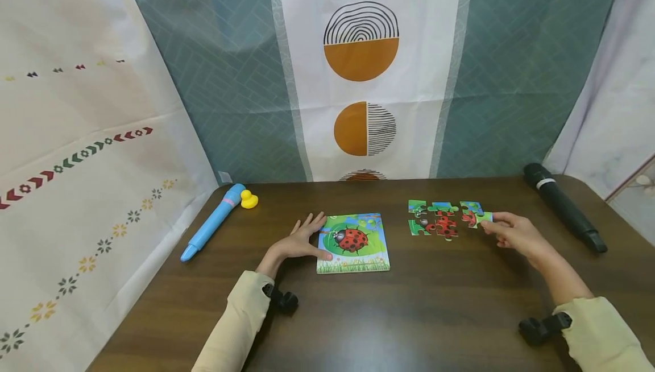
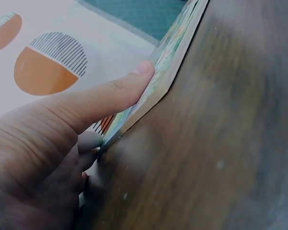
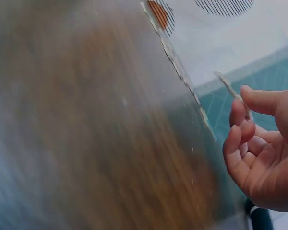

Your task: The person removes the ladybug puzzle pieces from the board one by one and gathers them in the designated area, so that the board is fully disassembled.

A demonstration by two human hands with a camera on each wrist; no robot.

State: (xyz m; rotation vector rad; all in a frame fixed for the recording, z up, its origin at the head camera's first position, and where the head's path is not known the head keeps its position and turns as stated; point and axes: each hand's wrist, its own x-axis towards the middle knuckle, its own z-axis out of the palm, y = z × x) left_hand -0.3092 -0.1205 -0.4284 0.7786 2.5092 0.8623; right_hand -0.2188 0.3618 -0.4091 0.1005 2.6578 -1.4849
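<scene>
Cardboard puzzle piece (image 1: 484,217), green-edged, pinched between the thumb and fingertips of my right hand (image 1: 514,234) at the right end of the loose puzzle cluster (image 1: 442,219). In the right wrist view the same piece (image 3: 229,85) shows edge-on as a thin sliver held by the fingertips (image 3: 239,114), tilted up off the dark wooden table (image 1: 409,315); the frame is blurred, so I cannot tell whether its lower edge touches the wood.

I judge the piece to be very light, flat and fairly stiff, with a glossy printed face that may slip under a loose pinch. Its tabs are the weak points; I would hold it by its edges across the body, not by a tab, and avoid bending it.

My left hand (image 1: 299,242) lies spread with straight fingers, the thumb (image 2: 110,93) pressed against the left edge of the ladybird picture board (image 1: 353,242), which lies flat near the table's middle. In the left wrist view the board (image 2: 175,57) appears as a thin rigid slab; a flat press should steady it well enough.

Away from the work: a blue pen-shaped toy (image 1: 212,221) and a small yellow duck (image 1: 249,199) at far left, a black cylindrical device (image 1: 563,207) at far right, and a patterned cloth backdrop (image 1: 361,76) behind.
</scene>
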